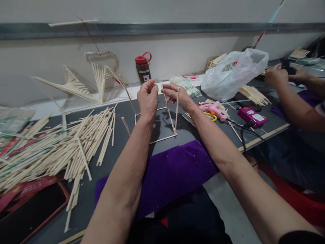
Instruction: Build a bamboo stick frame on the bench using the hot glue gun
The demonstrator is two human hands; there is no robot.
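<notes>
A square frame of thin wooden sticks (164,138) rests on the dark table, with sticks rising from its corners. My left hand (148,100) is above the frame's left side, thumb and fingers pressed together; whatever they hold, if anything, is hidden. My right hand (179,97) is at the right side, its bent fingers at the upper part of an upright wooden stick (164,96). Another upright stick (177,110) stands nearer to me at the front right corner. A purple cloth (175,173) lies just in front of the frame.
Many loose sticks (86,135) cover the table's left, near a phone (35,213). Behind are fan-shaped stick pieces (73,83) and a red-capped bottle (143,69). Rightward lie a pink glue gun (214,110), a purple box (252,117) and a plastic bag (233,74). Another person's hands (278,74) work beyond.
</notes>
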